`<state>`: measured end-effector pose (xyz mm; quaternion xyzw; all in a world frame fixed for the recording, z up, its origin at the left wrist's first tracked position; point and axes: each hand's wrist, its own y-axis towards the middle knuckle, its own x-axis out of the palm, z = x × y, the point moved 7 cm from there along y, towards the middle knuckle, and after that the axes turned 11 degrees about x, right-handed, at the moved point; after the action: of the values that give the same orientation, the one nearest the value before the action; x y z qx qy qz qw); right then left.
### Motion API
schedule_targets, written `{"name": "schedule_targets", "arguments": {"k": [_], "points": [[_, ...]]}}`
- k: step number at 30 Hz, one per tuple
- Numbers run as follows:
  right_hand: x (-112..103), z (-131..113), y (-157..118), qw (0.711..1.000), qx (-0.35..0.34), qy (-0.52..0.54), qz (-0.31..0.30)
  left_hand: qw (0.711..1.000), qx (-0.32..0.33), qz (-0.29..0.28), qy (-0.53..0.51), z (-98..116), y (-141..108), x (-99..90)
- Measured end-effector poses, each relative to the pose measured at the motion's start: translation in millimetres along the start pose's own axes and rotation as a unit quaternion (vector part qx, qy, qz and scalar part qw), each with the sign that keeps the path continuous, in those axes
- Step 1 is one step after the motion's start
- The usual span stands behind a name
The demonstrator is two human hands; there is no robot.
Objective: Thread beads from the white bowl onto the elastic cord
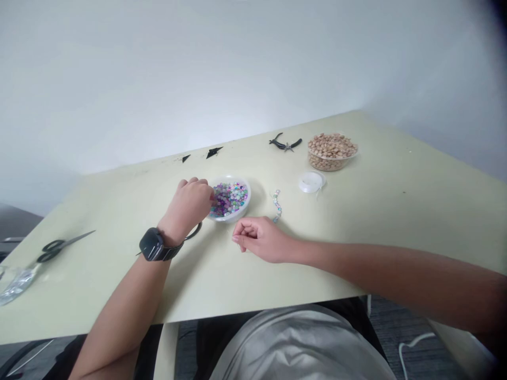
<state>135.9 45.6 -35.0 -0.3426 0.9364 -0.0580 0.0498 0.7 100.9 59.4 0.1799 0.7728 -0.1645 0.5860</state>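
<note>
Tabletop [237, 290] with bead bowl [228, 218], white wall [158, 79] behind

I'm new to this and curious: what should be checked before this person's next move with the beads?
1. Left hand at the bowl of beads: ok, touching the beads at the rim.
2. Bead picked up by the left hand: cannot tell, the hand hides it.
3. Bowl upright on the table: ok.
4. Right hand clear of the beaded strand: ok, they are apart.
5. Right hand holding something: cannot tell, its fingers are curled.
6. White spool in place: ok, lying on the table beyond the strand.
</note>
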Motion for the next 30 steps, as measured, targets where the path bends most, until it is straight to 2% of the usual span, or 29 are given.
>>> {"name": "schedule_targets", "arguments": {"k": [6,9,12,16,18,20,22,26,30], "points": [[0,1,-1,1.0,0.005,-0.002,-0.001,0.999,0.008,0.024,-0.036,-4,2,0.5],[0,2,-2,1.0,0.01,0.001,-0.004,0.992,0.016,0.062,-0.106,-12,0,-1.8],[-1,1,-3,1.0,0.014,0.014,-0.007,0.971,0.034,0.114,-0.205,-16,-9,-10.3],[1,-5,-6,0.999,0.0,0.03,-0.023,0.921,0.076,0.179,-0.337,-7,-35,-19.9],[2,-8,-7,0.999,-0.004,0.037,-0.031,0.872,0.11,0.231,-0.418,1,-50,-23.4],[2,-11,-8,0.998,0.0,0.049,-0.03,0.821,0.13,0.251,-0.496,11,-60,-20.6],[2,-13,-9,0.998,0.011,0.064,-0.026,0.785,0.139,0.257,-0.546,19,-67,-16.2],[4,-14,-11,0.997,0.021,0.068,-0.031,0.744,0.146,0.248,-0.603,28,-69,-6.0],[4,-15,-13,0.998,0.022,0.057,-0.025,0.713,0.142,0.257,-0.637,27,-66,0.5]]}}
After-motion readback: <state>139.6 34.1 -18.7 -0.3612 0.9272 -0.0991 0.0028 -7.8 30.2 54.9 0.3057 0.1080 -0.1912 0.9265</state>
